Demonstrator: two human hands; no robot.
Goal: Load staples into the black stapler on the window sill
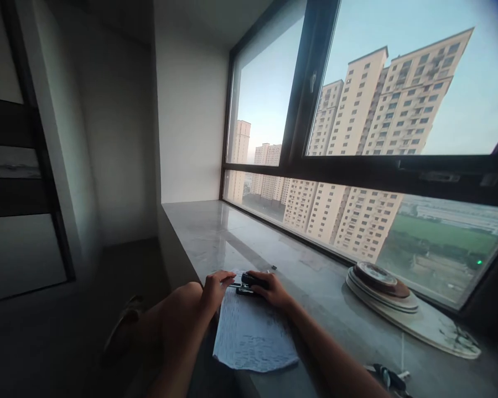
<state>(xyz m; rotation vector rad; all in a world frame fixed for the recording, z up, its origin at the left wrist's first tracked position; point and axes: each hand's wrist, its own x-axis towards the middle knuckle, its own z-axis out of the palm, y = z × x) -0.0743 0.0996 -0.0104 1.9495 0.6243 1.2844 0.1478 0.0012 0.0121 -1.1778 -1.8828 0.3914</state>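
A black stapler (252,284) lies over the top end of a sheaf of written paper sheets (255,337) on the grey stone sill. My right hand (273,288) is wrapped around its right end, with the jaws spread apart toward the left. From the left, my left hand (216,287) has its fingers closed at the stapler's front, where a thin metal part shows between the fingertips and the black body. The finer detail there is too small to tell. The sheets hang slightly over the sill's near edge, their lower end curling. A small dark piece (274,267) lies just beyond my right hand.
A stack of plates and round boards (382,287) sits on a pale marbled board (448,337) at the right. Keys (388,376) lie near the bottom right. The window frame (292,138) borders the sill (216,232). My bent leg (170,312) is at the lower left.
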